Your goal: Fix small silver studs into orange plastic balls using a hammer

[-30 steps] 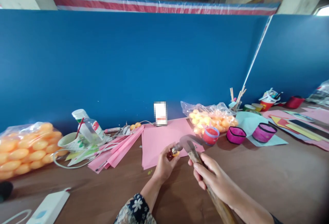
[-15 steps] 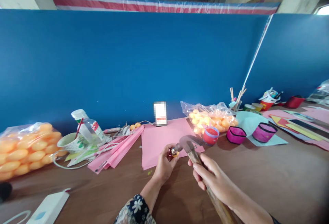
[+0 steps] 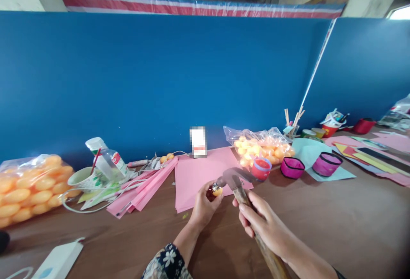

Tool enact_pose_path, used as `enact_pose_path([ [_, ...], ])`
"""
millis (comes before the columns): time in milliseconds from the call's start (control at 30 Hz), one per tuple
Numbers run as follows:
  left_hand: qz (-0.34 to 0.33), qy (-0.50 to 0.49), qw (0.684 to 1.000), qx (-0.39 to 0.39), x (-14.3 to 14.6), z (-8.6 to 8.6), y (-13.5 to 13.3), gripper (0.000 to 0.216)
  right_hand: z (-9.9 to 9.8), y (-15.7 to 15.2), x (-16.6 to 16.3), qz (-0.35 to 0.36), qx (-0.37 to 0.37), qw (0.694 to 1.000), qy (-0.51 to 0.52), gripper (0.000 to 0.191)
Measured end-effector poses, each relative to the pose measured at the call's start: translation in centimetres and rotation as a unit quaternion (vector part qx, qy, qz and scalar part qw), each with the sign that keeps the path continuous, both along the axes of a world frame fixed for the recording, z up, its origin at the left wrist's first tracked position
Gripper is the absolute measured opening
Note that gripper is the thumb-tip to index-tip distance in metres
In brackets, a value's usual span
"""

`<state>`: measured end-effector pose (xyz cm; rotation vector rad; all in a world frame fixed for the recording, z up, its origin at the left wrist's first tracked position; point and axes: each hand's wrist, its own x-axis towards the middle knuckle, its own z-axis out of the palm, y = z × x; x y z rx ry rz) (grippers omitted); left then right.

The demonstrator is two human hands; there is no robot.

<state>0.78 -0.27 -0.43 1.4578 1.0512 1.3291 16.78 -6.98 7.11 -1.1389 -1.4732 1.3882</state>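
Observation:
My left hand (image 3: 204, 205) pinches a small orange ball (image 3: 217, 191) between its fingertips, just above the brown table (image 3: 336, 223). My right hand (image 3: 265, 225) is wrapped round the wooden handle of a claw hammer (image 3: 235, 180). The metal hammer head touches or nearly touches the ball from the right. A stack of pink paper sheets (image 3: 200, 172) lies right behind both hands.
Bags of orange balls sit at far left (image 3: 28, 189) and behind the paper (image 3: 259, 144). A red cup (image 3: 262, 168) and two magenta cups (image 3: 326, 163) stand to the right. A mug and bottle (image 3: 102, 163), folded pink paper strips (image 3: 144, 189) and a white box (image 3: 57, 259) lie left. A blue partition (image 3: 160, 78) backs the table.
The hands, ball and hammer hold almost the same pose; the view has shifted slightly, so everything sits a little further left.

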Motion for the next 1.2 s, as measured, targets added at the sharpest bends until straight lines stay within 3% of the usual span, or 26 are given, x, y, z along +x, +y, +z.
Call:
enact_pose_path([
  [367,-0.008,0.007,1.000,0.002,0.0,0.2,-0.1,0.036,-0.7,-0.2,0.0,0.003,-0.005,1.000,-0.008,0.029],
  [500,-0.017,0.024,0.999,-0.012,-0.1,0.1,-0.1,0.041,-0.9,-0.5,0.8,-0.019,-0.012,0.999,-0.037,0.035],
  [600,0.014,0.037,0.999,-0.023,-0.3,0.1,0.0,0.041,0.1,-1.3,2.6,-0.027,0.034,0.993,-0.111,0.033],
  [767,0.021,0.047,0.998,-0.040,-0.3,-0.1,0.2,0.043,0.9,-2.3,7.1,-0.038,0.192,0.933,-0.303,0.034],
  [967,0.009,0.037,0.998,-0.051,-0.5,-0.4,0.3,0.046,-2.0,-1.8,12.6,-0.064,0.190,0.860,-0.470,0.036],
  [1200,0.018,0.039,0.998,-0.047,-0.4,0.1,0.2,0.044,-4.2,-0.6,17.8,-0.098,0.198,0.830,-0.513,0.036],
])
